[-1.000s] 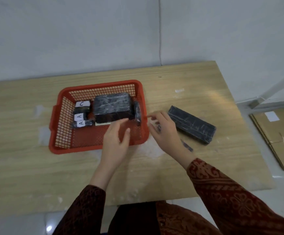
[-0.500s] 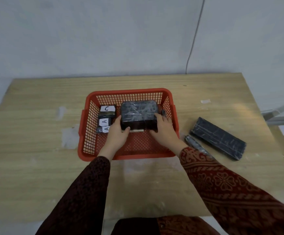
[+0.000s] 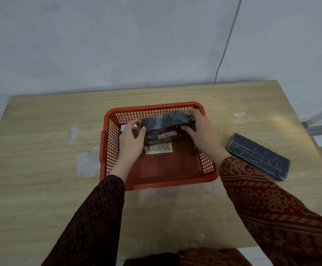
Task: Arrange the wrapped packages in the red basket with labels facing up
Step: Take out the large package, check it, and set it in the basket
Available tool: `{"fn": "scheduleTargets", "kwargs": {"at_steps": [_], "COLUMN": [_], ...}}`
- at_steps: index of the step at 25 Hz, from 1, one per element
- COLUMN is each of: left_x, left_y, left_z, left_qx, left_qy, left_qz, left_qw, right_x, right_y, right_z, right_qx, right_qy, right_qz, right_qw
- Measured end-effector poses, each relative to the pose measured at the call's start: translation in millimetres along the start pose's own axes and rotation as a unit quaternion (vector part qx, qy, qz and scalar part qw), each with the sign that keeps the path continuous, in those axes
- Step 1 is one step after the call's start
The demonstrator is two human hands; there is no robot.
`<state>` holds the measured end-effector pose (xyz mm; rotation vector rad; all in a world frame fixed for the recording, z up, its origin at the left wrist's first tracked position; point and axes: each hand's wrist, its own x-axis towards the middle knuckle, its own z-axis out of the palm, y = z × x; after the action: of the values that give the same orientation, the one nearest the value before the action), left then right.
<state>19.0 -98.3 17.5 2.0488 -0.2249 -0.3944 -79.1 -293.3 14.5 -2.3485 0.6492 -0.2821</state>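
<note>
A red mesh basket sits mid-table. Inside it, a big black wrapped package is tilted up off the floor, its underside facing me with a pinkish label. My left hand grips its left end and my right hand grips its right end. Under it, a white label reading ABNORMAL lies on the basket floor. Small labelled packages at the basket's left are mostly hidden behind my left hand. A long black wrapped package lies on the table to the right.
The wooden table has a grey wall behind it. A small white scrap lies on the table at the far right. Paper and cardboard lie beyond the table's right edge. A cable hangs down the wall.
Both hands went into the basket, took the big package by its ends and tipped its near edge up, which uncovered the ABNORMAL label beneath. The camera also came closer.
</note>
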Motion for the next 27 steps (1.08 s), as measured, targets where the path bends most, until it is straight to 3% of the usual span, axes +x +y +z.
{"fn": "scheduleTargets", "kwargs": {"at_steps": [7,11,15,20,27], "left_x": [11.8,26.2,36.5,47.8,59.0], "left_y": [-12.2,-15.7,-19.0,-23.5,-22.9], "left_z": [6.0,14.3,26.2,31.7,35.1], "left_qx": [-0.001,0.038,0.116,0.145,0.202], "left_qy": [-0.036,-0.064,-0.104,-0.118,-0.152], "left_qz": [0.038,0.06,0.055,0.029,-0.006], "left_qw": [0.999,0.995,0.986,0.982,0.968], "right_x": [22.9,24.9,23.2,25.9,27.7], "right_y": [2.5,-1.6,-2.4,0.1,-4.8], "right_z": [2.8,9.2,16.0,21.6,14.6], "right_qx": [-0.033,-0.033,-0.047,-0.125,-0.322], "right_qy": [-0.055,-0.035,-0.104,-0.136,-0.181], "right_qz": [0.066,0.084,0.067,0.028,-0.058], "right_qw": [0.996,0.995,0.991,0.982,0.928]}}
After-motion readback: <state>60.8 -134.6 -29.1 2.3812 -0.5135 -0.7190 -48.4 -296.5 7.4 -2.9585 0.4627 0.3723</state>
